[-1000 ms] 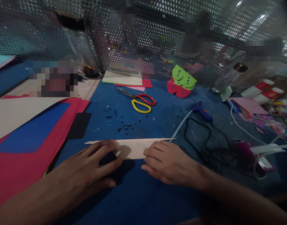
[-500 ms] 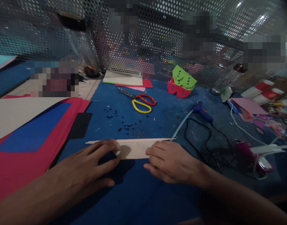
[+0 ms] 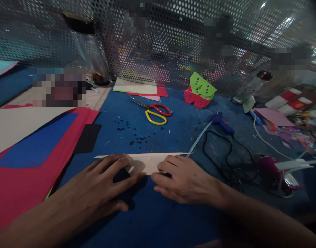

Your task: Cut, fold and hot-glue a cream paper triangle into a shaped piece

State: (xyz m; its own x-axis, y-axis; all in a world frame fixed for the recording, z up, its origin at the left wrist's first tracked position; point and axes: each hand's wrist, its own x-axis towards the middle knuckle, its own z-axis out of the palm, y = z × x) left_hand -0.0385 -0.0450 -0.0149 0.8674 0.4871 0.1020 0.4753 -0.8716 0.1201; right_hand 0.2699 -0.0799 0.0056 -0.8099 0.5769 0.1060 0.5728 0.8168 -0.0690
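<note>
A pale peach strip of folded paper lies crosswise on the blue tabletop, its long far edge turned up. My left hand rests over the strip's left part with fingers spread and bent, the thumb well apart on the near side. The index fingertip touches the near edge. On the strip's right part, my right hand curls its fingers over the paper near the edge, thumb tucked below. The fingertips hide some of the strip's surface. Beyond it are small black paper bits and red-and-yellow-handled scissors.
Coloured sheets are stacked at left beside a black piece. A blue glue gun with its cord lies at right, near a purple tool. Green and red paper cutouts stand before a perforated metal panel.
My left index finger has slid right along the near edge of the strip. My right hand has shifted slightly left, its fingers more curled. The paper stays in place.
</note>
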